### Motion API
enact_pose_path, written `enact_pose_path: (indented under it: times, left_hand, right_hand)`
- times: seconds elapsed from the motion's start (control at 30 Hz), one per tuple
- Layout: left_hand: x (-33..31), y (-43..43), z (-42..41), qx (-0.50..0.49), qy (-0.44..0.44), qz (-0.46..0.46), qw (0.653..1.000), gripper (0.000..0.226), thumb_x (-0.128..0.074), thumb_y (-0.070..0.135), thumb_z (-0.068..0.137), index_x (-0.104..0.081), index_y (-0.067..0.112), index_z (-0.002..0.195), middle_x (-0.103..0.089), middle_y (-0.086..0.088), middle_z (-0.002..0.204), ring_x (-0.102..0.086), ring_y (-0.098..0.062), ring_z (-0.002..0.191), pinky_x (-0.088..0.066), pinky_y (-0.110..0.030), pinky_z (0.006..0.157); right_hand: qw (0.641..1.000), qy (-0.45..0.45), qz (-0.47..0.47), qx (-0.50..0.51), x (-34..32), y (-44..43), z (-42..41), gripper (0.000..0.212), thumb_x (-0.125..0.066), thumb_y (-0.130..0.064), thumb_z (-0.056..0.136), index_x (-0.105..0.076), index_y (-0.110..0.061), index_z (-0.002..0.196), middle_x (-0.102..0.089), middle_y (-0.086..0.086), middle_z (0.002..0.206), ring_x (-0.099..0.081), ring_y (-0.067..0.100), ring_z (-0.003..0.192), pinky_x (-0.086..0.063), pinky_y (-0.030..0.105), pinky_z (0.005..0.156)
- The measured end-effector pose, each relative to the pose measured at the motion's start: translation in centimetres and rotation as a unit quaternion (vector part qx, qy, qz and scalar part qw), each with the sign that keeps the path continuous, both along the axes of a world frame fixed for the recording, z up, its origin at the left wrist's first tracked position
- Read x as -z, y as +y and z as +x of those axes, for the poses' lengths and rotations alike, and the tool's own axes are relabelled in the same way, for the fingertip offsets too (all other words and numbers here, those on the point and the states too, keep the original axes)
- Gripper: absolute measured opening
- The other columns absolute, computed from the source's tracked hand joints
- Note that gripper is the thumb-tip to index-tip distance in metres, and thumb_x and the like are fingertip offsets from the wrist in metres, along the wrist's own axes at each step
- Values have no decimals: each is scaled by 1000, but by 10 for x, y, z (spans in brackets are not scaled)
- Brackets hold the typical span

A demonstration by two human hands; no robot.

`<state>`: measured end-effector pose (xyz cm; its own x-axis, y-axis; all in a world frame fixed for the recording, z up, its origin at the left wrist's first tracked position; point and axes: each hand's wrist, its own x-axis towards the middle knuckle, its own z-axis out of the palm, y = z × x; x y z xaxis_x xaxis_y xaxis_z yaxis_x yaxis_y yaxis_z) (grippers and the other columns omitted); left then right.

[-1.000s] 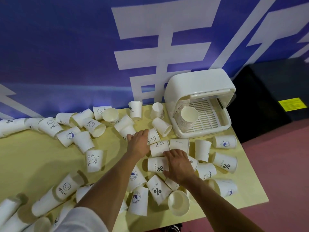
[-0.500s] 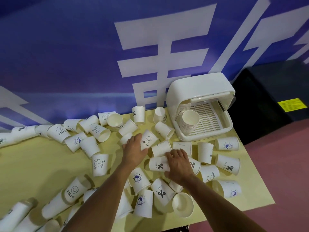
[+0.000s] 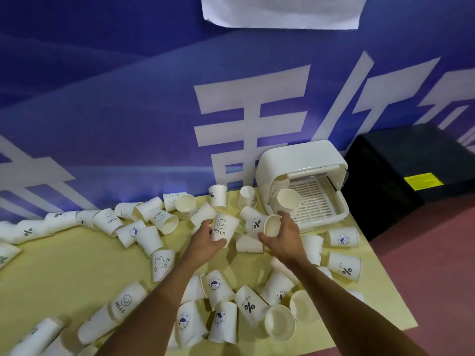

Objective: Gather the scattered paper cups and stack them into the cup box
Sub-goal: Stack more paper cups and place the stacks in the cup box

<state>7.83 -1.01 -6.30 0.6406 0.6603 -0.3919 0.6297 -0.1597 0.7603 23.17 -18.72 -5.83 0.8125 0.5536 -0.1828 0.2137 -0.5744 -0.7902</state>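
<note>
Table (image 3: 51, 265): yellow, set against a blue banner.
Loose cups (image 3: 147, 238): white, lay scattered across the table from far left to right edge, most on their sides.
Left hand (image 3: 203, 242): fingers curled round the HELLO cup (image 3: 223, 228), held roughly upright near mid-table.
Right hand (image 3: 282, 237): gripped the % cup (image 3: 258, 224) on its side, just before the box.
Box (image 3: 300, 160): white, front open, at the table's far right.
Stack (image 3: 288, 201): nested cups lay inside the box, left side.

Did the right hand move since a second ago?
Yes. The right hand, gripping a percent-sign cup, has moved away from the person, up to the front edge of the cup box.
</note>
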Motion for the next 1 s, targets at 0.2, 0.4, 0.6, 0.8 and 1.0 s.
enact_pose_path:
  times: [0.2,0.4,0.6,0.8,1.0]
  left_hand:
    - [-8,-31,42,44,12,-16,999,89,-74,29,73,-28,18,148,-58,-2,125,-58,-19,109,-44,-28,83]
    - [-7,-58,70,60,-3,-14,998,71,-75,16,75,-41,13,137,-57,-1,118,-59,-19,105,-50,-34,87]
    - [5,-60,74,37,-2,-17,999,61,-76,15,74,-49,16,129,-60,-1,114,-60,-15,101,-51,-31,82]
    - [18,-55,70,-8,-18,-38,999,69,-78,23,67,-49,20,129,-61,0,116,-62,-15,102,-54,-36,86]
    - [25,-61,64,-31,-26,-47,998,59,-77,15,75,-48,23,125,-62,4,112,-62,-9,99,-50,-23,76]
  right_hand:
    - [994,-64,-4,89,-14,-45,43,70,-75,-49,72,-51,-19,130,-58,1,122,-47,25,120,-48,43,95]
    - [986,-109,-38,116,-10,-69,81,75,-73,-43,80,-42,-17,143,-47,7,143,-33,26,135,-40,41,103]
    - [985,-147,-59,66,2,-50,108,77,-76,-34,82,-38,-12,145,-44,11,143,-36,29,135,-39,41,110]
    - [977,-181,-106,48,23,-36,123,73,-73,-24,83,-37,-9,145,-46,15,139,-38,32,131,-34,42,113]
    - [980,-162,-94,60,34,-24,136,75,-74,-21,84,-35,-8,146,-45,15,140,-42,34,130,-37,45,112]
